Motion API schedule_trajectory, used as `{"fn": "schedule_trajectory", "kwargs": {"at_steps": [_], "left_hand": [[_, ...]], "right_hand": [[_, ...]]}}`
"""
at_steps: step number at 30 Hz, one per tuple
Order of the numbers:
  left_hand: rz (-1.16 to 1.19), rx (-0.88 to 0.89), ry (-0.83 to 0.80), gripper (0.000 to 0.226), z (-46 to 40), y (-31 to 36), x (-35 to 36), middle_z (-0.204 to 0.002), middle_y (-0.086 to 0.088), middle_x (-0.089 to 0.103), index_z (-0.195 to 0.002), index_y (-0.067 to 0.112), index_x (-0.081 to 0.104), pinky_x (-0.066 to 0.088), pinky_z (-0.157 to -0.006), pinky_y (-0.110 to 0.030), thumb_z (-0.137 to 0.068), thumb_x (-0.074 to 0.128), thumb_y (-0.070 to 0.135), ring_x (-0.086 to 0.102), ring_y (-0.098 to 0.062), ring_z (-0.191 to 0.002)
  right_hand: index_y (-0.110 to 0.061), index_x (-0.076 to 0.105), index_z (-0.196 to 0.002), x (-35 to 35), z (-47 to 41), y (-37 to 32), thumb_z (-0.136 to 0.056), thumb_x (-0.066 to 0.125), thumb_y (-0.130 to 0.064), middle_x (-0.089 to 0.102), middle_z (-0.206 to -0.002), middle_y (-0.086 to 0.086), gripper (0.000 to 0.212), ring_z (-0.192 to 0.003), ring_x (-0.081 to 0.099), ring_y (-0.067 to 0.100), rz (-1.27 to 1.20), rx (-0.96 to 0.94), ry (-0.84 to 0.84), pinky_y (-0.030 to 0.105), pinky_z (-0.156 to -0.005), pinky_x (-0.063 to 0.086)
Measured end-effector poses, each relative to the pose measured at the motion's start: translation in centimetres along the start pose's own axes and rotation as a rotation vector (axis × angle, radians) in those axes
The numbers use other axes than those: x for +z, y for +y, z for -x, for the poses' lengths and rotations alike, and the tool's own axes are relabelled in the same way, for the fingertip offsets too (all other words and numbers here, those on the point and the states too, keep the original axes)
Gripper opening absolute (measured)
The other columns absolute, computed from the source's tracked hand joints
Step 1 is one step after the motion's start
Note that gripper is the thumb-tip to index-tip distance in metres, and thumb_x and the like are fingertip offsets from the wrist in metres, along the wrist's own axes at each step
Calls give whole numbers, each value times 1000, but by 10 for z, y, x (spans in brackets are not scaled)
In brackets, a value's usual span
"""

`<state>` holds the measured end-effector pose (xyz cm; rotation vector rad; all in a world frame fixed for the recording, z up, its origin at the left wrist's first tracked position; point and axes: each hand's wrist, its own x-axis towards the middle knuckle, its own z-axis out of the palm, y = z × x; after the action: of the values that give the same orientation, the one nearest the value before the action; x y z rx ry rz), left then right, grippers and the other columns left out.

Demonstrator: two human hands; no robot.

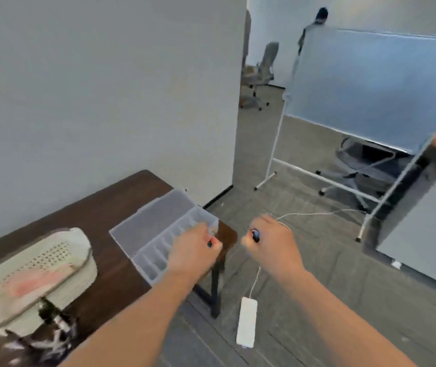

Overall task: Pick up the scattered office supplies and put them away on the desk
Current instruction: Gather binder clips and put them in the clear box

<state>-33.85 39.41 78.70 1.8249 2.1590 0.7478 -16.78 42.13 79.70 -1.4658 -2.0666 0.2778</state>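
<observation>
Clear plastic organiser [164,234] lies open on the dark wood-grain counter [111,207], near its right corner; its flat lid is folded back toward the wall, and its tray is split into rows of small cells, the contents too blurred to make out; the left hand [194,250] hovers over the tray's near right end, fingers curled and pinching a small dark item with a teal tip [209,244]; the right hand [272,245] is off the counter, above the grey carpet, fingers closed round a small dark rounded object [255,235] with a touch of red and blue; what either item is cannot be told; a pale round basket [52,276] with a perforated, pink-smeared lid stands on the counter's left part, well apart from the organiser; on the floor lies a white power strip [246,321] with a thin white cord running off to the right; a whiteboard [370,86] on a white tubular frame stands beyond, with swivel chairs behind it.
</observation>
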Motion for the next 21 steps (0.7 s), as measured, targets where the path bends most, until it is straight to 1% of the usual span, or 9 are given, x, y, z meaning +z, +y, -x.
{"fn": "schedule_trajectory", "kwargs": {"at_steps": [4, 5, 7, 11, 13, 15, 17, 19, 21], "left_hand": [[30, -174, 57, 15, -39, -65, -35, -66, 0, 58, -77, 19, 47, 52, -57, -34, -87, 47, 31, 58, -18, -59], [34, -210, 45, 15, -45, -77, -38, -66, 1, 58, -79, 20, 48, 53, -59, -34, -87, 48, 33, 58, -17, -60], [50, -266, 24, 13, -56, -98, -36, -69, 3, 59, -86, 21, 52, 55, -63, -34, -87, 49, 35, 59, -14, -63], [99, -345, -26, 6, -67, -125, -9, -70, 6, 60, -88, 27, 52, 55, -58, -26, -89, 51, 33, 60, -7, -60], [112, -368, -39, 7, -69, -136, 10, -70, 6, 59, -90, 27, 52, 58, -60, -29, -89, 50, 34, 61, -7, -59], [70, -380, -59, 11, -69, -143, 23, -73, 6, 58, -93, 26, 51, 58, -61, -29, -90, 48, 35, 60, -7, -59], [24, -381, -72, 12, -71, -146, 34, -76, 6, 57, -97, 26, 50, 57, -61, -26, -91, 47, 36, 58, -7, -61], [-12, -390, -62, 11, -74, -145, 41, -79, 6, 56, -95, 26, 49, 54, -61, -21, -92, 46, 36, 56, -7, -63], [-75, -356, -68, 10, -78, -143, 47, -82, 5, 55, -92, 25, 48, 52, -61, -22, -92, 45, 35, 55, -8, -65]], "right_hand": [[-14, 43, -63, 55, -61, -64, -79, 56, -22, 48, -70, 3, 22, -57, 47, 27, -67, -106, -75, 35, -53, 35], [-16, 39, -63, 69, -72, -71, -81, 57, -18, 43, -69, 0, 26, -55, 44, 24, -67, -100, -98, 33, -52, 33], [-20, 35, -62, 95, -88, -78, -83, 58, -14, 38, -67, -3, 31, -50, 39, 14, -63, -98, -142, 25, -50, 27], [-17, 44, -66, 147, -108, -72, -82, 60, -13, 42, -65, -2, 23, -51, 40, 11, -62, -112, -219, 21, -52, 29], [-20, 41, -65, 168, -115, -65, -84, 59, -14, 37, -60, -6, 26, -49, 36, 9, -65, -125, -275, 16, -50, 28], [-24, 41, -67, 188, -119, -57, -87, 58, -17, 37, -58, -8, 27, -50, 39, 7, -57, -159, -355, 15, -53, 30], [-30, 36, -65, 205, -126, -46, -88, 58, -19, 37, -58, -10, 33, -50, 41, 6, -70, -198, -397, 18, -56, 34], [-28, 38, -68, 216, -135, -39, -88, 58, -20, 39, -63, -9, 29, -53, 43, 7, -50, -236, -456, 20, -58, 38], [-24, 44, -74, 224, -143, -29, -91, 56, -23, 45, -71, -6, 20, -59, 47, 9, -12, -313, -533, 19, -58, 38]]}}
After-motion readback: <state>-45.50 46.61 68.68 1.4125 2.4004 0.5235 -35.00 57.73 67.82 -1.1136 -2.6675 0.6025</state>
